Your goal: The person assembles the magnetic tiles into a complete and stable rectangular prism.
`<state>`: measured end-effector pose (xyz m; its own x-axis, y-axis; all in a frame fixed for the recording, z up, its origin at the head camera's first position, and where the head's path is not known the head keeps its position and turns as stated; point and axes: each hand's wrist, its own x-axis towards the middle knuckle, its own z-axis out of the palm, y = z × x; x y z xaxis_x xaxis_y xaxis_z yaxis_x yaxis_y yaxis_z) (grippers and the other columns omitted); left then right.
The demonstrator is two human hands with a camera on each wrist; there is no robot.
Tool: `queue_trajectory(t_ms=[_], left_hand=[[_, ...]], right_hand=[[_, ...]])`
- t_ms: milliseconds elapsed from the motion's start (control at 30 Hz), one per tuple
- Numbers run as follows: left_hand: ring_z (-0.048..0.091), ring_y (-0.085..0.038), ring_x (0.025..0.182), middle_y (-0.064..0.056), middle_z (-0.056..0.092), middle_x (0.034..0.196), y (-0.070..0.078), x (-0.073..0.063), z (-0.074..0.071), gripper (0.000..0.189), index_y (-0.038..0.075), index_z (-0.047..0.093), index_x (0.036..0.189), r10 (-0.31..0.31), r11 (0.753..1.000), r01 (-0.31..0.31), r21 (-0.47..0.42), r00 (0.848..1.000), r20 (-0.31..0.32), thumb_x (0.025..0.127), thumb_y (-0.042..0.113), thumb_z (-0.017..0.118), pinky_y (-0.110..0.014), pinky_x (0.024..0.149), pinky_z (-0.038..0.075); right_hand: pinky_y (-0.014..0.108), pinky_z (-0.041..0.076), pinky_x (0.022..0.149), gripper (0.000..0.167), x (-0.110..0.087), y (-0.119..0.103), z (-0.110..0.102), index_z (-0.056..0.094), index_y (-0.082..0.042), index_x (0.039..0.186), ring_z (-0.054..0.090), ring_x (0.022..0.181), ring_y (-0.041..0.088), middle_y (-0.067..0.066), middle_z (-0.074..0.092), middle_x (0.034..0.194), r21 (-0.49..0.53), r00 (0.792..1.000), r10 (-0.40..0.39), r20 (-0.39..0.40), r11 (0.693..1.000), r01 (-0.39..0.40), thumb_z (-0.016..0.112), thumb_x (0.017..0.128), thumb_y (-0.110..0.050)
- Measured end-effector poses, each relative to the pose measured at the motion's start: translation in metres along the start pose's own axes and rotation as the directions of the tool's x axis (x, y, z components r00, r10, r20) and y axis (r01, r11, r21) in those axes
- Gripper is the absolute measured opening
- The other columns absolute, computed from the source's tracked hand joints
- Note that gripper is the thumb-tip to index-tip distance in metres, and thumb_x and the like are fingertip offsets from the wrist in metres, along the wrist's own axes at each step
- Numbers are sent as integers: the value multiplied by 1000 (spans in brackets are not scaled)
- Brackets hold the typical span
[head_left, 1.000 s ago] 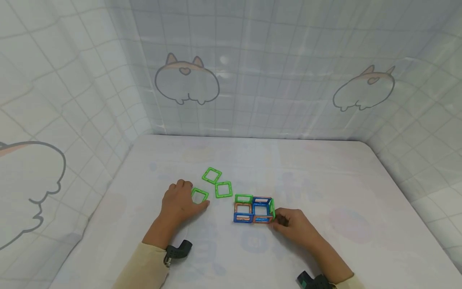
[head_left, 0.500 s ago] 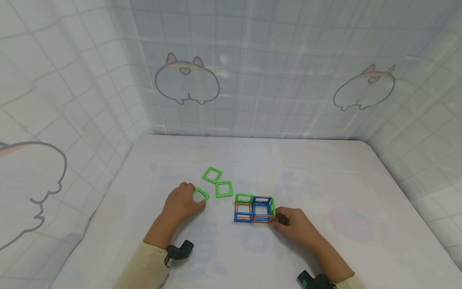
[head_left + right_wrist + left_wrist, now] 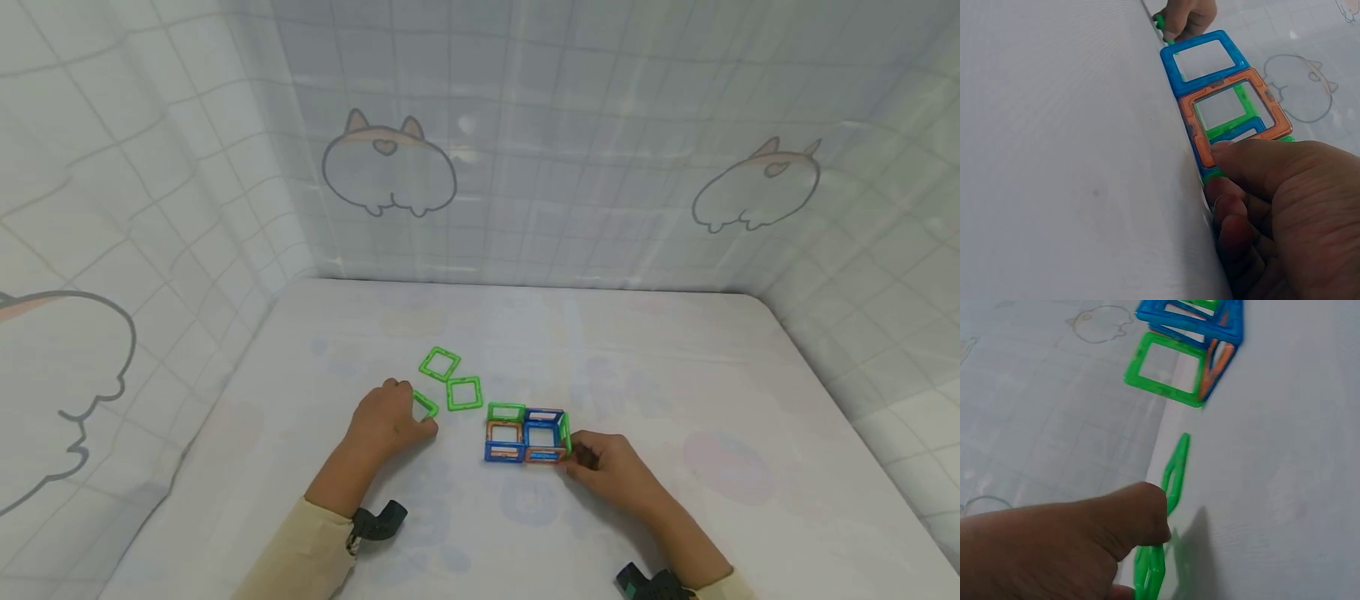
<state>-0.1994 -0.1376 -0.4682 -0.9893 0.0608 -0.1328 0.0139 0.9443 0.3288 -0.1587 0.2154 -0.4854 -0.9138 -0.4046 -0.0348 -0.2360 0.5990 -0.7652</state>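
Note:
My left hand point(image 3: 382, 422) pinches a green square magnetic tile point(image 3: 1177, 472) between thumb and fingers. The tile is tipped up on edge in the left wrist view, and the hand covers part of it. To its right stands a low open frame of joined magnetic tiles point(image 3: 507, 452) in blue, orange and green. My right hand point(image 3: 617, 468) grips the frame's near right corner. In the right wrist view its thumb presses on an upright orange tile point(image 3: 1282, 122), with the other fingers curled by the green side.
Two loose green square tiles, a far one point(image 3: 440, 364) and a nearer one point(image 3: 465, 393), lie flat beyond the left hand. A pale printed cloth point(image 3: 675, 350) covers the table. Patterned curtains point(image 3: 570, 167) rise at the back and both sides.
My left hand has shifted slightly right, and the green tile in it has tilted up from lying nearly flat. The right hand and the tile frame have stayed in place.

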Motion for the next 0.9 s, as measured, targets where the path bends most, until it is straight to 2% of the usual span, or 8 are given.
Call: queue_trajectory(t_ms=[200, 367, 467, 733, 900], left_hand=[[53, -23, 75, -8, 57, 89, 0, 1, 7, 47, 0, 63, 103, 52, 999, -52, -8, 997, -51, 74, 35, 72, -40, 69, 51], [61, -28, 94, -13, 64, 109, 0, 3, 13, 61, -2, 61, 123, 85, 993, -95, -64, 986, -144, 77, 36, 70, -45, 85, 55], [60, -28, 98, -15, 64, 116, 1, 3, 14, 62, -2, 60, 127, 99, 989, -117, -95, 980, -175, 78, 35, 69, -45, 86, 54], [55, -21, 89, -13, 63, 118, 3, 3, 17, 62, -1, 57, 129, 120, 978, -151, -147, 972, -202, 77, 30, 71, -38, 78, 52], [57, -21, 98, -12, 61, 126, 5, 2, 15, 64, -1, 53, 134, 166, 964, -202, -175, 965, -204, 78, 24, 71, -39, 87, 54]], right_hand=[[22, 53, 58, 16, 1, -1, 0, 72, -12, 103, 59, 69, 5, -11, 68, 82, -20, 1000, -4, -1, 1000, 4, 77, 87, -14], [22, 54, 58, 16, 2, 0, 0, 72, -12, 102, 59, 69, 6, -10, 68, 81, -27, 1000, 7, -9, 1000, -7, 77, 86, -10], [22, 54, 58, 16, 2, 1, 1, 72, -11, 102, 58, 69, 5, -11, 68, 80, -33, 1000, 6, -8, 999, -6, 76, 87, -10], [22, 53, 57, 15, 1, 0, 1, 72, -11, 101, 57, 68, 6, -11, 67, 79, -32, 1000, 10, -15, 999, -10, 77, 87, -11], [22, 53, 58, 15, 0, 0, 1, 72, -11, 101, 57, 68, 5, -11, 67, 80, -31, 1000, 6, -17, 1000, -7, 76, 87, -10]])
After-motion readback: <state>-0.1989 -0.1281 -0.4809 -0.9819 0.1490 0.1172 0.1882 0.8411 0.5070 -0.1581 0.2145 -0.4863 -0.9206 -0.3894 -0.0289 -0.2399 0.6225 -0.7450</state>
